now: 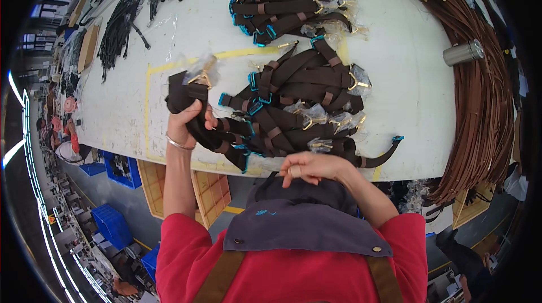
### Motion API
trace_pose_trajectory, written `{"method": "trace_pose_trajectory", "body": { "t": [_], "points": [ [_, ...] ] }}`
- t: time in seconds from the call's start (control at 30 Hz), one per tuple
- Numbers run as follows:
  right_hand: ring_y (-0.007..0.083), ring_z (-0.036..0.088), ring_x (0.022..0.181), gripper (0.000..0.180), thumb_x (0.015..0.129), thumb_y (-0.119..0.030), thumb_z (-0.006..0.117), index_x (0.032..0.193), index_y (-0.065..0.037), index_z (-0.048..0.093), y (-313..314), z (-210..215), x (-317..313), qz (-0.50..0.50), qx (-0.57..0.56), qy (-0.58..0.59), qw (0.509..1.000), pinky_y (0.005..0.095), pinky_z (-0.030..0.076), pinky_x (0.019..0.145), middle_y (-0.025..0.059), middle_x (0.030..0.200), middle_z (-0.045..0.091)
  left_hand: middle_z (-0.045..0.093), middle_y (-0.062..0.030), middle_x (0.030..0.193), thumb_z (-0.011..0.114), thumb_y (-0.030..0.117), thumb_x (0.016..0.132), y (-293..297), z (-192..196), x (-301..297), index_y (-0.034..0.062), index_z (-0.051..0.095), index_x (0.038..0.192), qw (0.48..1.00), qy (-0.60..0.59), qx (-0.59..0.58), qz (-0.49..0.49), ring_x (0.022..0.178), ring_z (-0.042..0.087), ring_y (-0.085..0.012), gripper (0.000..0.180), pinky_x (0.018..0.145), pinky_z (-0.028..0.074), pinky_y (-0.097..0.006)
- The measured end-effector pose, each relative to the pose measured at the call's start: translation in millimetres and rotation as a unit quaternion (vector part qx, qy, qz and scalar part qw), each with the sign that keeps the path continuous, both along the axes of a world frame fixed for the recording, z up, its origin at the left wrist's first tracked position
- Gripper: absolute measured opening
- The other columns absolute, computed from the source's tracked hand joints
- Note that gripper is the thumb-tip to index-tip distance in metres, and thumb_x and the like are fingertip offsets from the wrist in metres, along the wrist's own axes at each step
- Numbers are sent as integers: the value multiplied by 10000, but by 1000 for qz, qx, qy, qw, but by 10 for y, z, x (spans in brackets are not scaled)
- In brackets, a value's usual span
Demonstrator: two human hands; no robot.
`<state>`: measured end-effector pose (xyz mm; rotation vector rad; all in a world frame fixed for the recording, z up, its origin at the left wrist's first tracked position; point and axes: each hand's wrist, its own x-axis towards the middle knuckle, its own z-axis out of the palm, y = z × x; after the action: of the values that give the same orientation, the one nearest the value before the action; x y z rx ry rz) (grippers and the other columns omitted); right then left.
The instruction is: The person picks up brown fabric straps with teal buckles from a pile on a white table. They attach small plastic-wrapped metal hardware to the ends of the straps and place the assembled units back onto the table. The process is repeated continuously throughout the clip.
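Clutching a folded dark brown strap [189,99] in the closed left hand [183,122], gold clip wrapped in plastic [201,74] just above the grip. Right hand [307,166] loosely curled, empty, near the table edge [395,170]. Beside the grip, one finished-looking strap pile [293,99]; another pile [288,1] beyond; looks partway through.

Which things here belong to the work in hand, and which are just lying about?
In the work:
- left hand gripping a brown strap with a wrapped gold clasp
- right hand at the table edge
- nearest strap pile

Lying about:
- farther strap pile
- black straps
- metal flask
- brown strips hanging over the table end
- blue crates on the floor
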<state>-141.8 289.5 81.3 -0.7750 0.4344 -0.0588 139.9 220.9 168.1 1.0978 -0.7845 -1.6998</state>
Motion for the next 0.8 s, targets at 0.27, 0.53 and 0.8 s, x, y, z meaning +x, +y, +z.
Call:
{"method": "trace_pose_trajectory", "body": {
  "t": [0.27,0.53,0.8],
  "points": [
    [51,507,496,310,893,-261,409,1119,-50,426,243,301,-749,-136,-53,77,986,171,338,417,56,986,593,587,-87,687,595,120,788,-1490,97,-1001,-24,552,822,898,-311,-309,-34,563,573,-178,154,523,456,-266],
    [72,496,525,288,874,-180,460,1105,-15,413,677,466,-1042,-321,-64,157,932,207,415,528,87,887,600,188,-92,1398,654,535,624,-2532,-1143,-2156,248,192,1345,473,-805,-262,-244,1291,113,-336,903,940,145,-644],
    [70,484,501,278,873,-186,458,1085,-9,426,540,426,-848,-210,-82,180,958,199,400,510,80,825,601,495,-111,1153,632,344,680,-2258,-754,-1525,139,522,1100,611,-648,-357,-280,1071,468,-241,480,876,380,-363]
  ]
}}
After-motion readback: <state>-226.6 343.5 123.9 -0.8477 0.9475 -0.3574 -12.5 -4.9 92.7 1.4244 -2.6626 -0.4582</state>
